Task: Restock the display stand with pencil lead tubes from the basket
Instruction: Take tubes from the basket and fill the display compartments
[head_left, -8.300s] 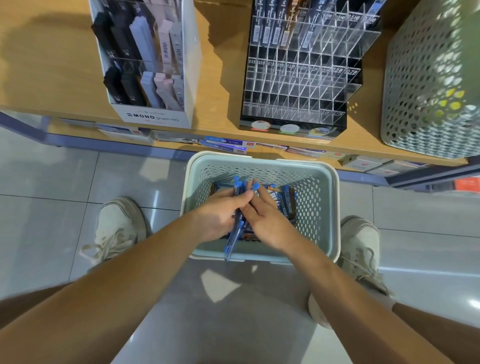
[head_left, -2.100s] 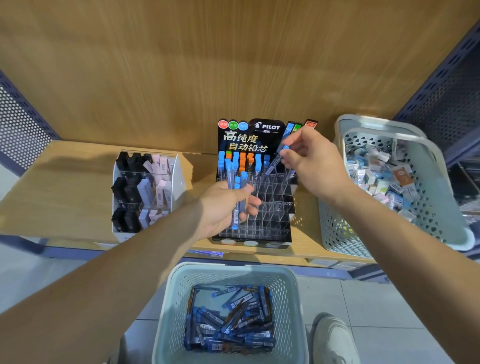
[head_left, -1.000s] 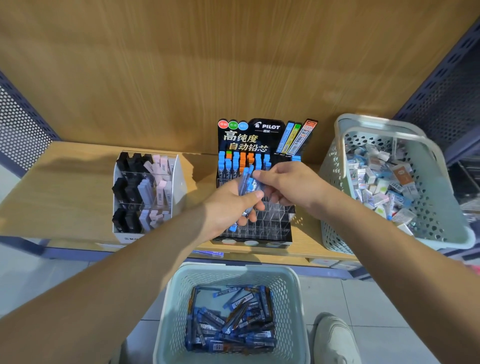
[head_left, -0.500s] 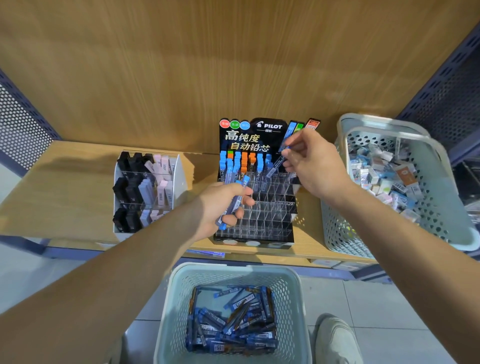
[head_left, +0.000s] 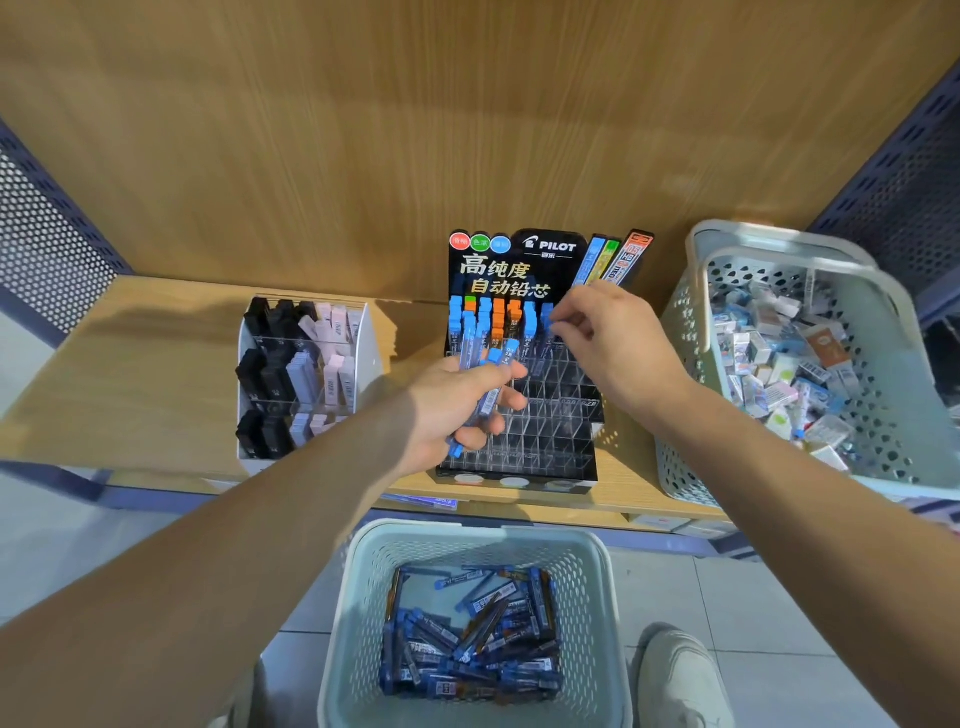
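While left hand (head_left: 453, 402) grips tubes (head_left: 490, 397) caps-up, right hand (head_left: 618, 348) pinches one tube (head_left: 546, 313) upright in stand (head_left: 550, 439).

Blue lead tubes (head_left: 483, 639) loose in pale basket (head_left: 467, 535); few upright in clear display stand (head_left: 550, 410)

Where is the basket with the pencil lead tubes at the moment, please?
In the head view, the basket sits on the floor at bottom centre, directly below the display stand, with a shoe just to its right.
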